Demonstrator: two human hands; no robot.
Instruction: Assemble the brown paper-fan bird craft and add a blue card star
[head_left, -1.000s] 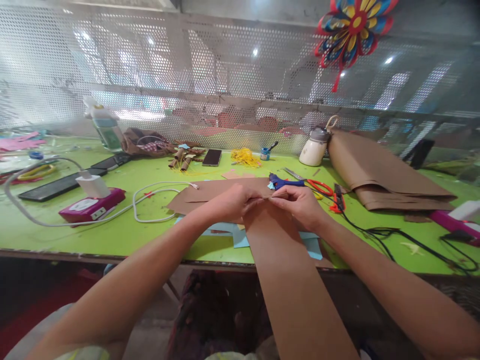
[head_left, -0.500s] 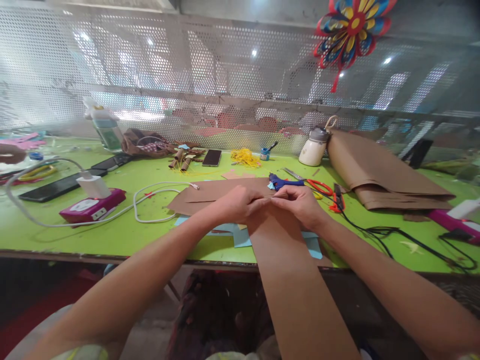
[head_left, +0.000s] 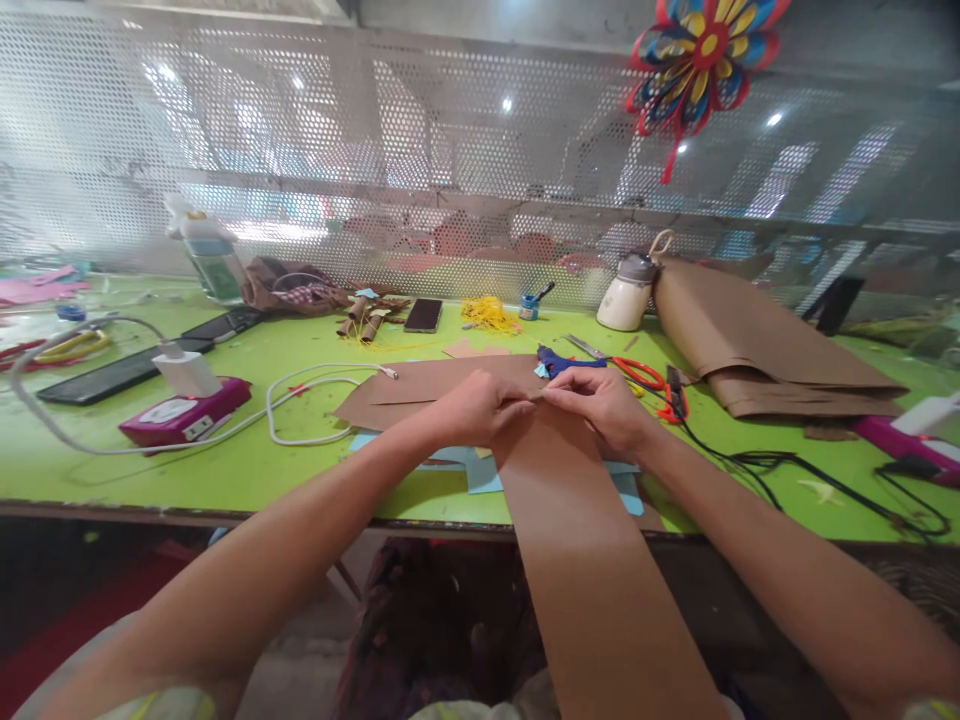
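Observation:
A long strip of brown paper (head_left: 592, 540) runs from the table down over its front edge toward me. My left hand (head_left: 487, 408) pinches the strip's far end, fingers closed on it. Close beside it, my right hand (head_left: 604, 405) grips the same end between thumb and fingers. The fingertips nearly meet there and partly hide the edge. Beneath and behind my hands lies a flat brown paper sheet (head_left: 420, 380), with light blue paper pieces (head_left: 484, 475) under it. A blue glue gun (head_left: 566, 363) rests just beyond my right hand.
Orange-handled scissors (head_left: 637, 373) and pliers (head_left: 677, 395) with a black cord lie to the right. Folded brown paper (head_left: 765, 340) and a white jug (head_left: 626, 295) stand behind. Leftward are a purple power strip (head_left: 187, 410), white cable (head_left: 274, 410) and phone (head_left: 424, 315).
The fingers of my right hand have shifted slightly along the strip's end. At the far left, another person's hand came into view half a second ago and is gone now.

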